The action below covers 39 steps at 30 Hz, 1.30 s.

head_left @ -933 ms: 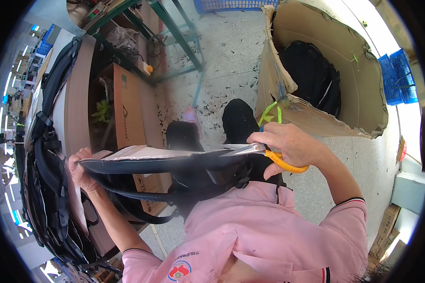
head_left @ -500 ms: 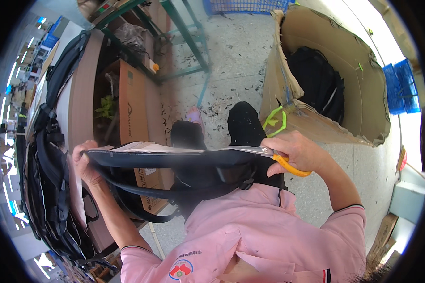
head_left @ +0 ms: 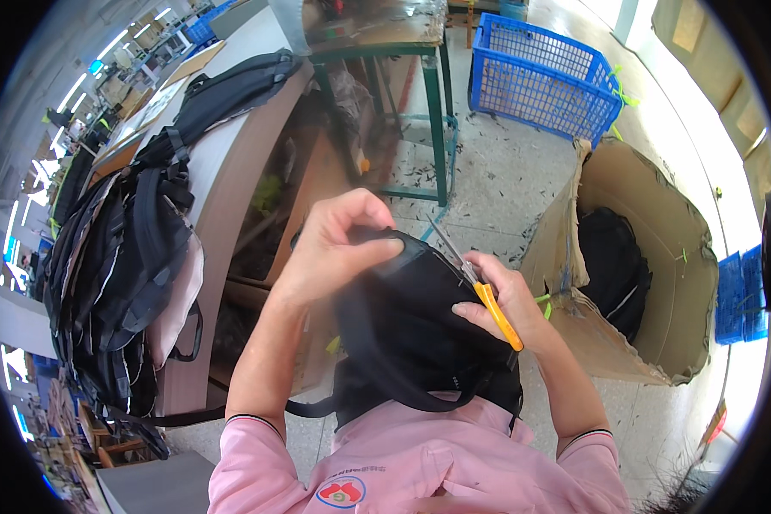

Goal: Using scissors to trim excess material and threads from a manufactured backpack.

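A black backpack (head_left: pixel 403 313) lies across my lap, its straps hanging toward my waist and left side. My left hand (head_left: pixel 334 248) is at the bag's upper edge, thumb on top and fingers curled round, partly out of sight. In my right hand (head_left: pixel 505 295) is a pair of scissors (head_left: pixel 497 317) with orange handles. Their metal blades point up and left along the bag's right edge. Whether the blades touch the fabric is unclear.
A pile of black backpacks (head_left: pixel 128 265) covers the bench (head_left: pixel 231 171) on my left. On the right, an open cardboard box (head_left: pixel 672 283) holds another black bag (head_left: pixel 612 265). Ahead stand a green-framed table (head_left: pixel 441 120) and a blue plastic basket (head_left: pixel 544 90). Dark scraps litter the floor.
The backpack has turned from edge-on to lying across my lap. My left hand has moved from the far left to the middle, while the scissors have swung to point up and left.
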### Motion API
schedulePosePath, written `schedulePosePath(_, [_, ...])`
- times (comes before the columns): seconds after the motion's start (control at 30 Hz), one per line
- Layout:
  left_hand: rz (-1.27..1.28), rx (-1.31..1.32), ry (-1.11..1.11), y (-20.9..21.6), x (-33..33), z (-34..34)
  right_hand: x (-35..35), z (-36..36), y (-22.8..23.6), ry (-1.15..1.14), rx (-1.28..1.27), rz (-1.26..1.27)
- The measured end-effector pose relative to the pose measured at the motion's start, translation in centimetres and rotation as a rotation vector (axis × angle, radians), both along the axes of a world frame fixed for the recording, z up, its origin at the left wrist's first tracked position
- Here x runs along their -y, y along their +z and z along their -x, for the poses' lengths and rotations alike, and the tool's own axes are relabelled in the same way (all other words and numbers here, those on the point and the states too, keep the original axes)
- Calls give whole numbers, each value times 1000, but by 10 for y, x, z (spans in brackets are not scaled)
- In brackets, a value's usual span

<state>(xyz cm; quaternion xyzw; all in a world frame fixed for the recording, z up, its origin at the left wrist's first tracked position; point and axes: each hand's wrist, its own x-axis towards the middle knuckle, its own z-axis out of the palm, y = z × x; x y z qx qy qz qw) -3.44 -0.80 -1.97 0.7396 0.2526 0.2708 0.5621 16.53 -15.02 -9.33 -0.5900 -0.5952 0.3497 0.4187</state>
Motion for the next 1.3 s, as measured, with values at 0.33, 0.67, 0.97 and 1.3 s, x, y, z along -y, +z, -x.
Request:
schedulePosePath(0.33, [-493, -203, -65, -8, -26, 37, -3, 9, 1, 81, 135, -128])
schedulePosePath(0.67, [-45, 119, -13, -10, -8, 26, -12, -4, 60, 146, 444, -122])
schedulePosePath(0.97, [-106, 96, -61, -5, -6, 12, -22, -11, 83, 204, 699, -226])
schedulePosePath(1.3, [-355, 230, -121, -17, -12, -20, -8, -19, 61, 10, 252, -89])
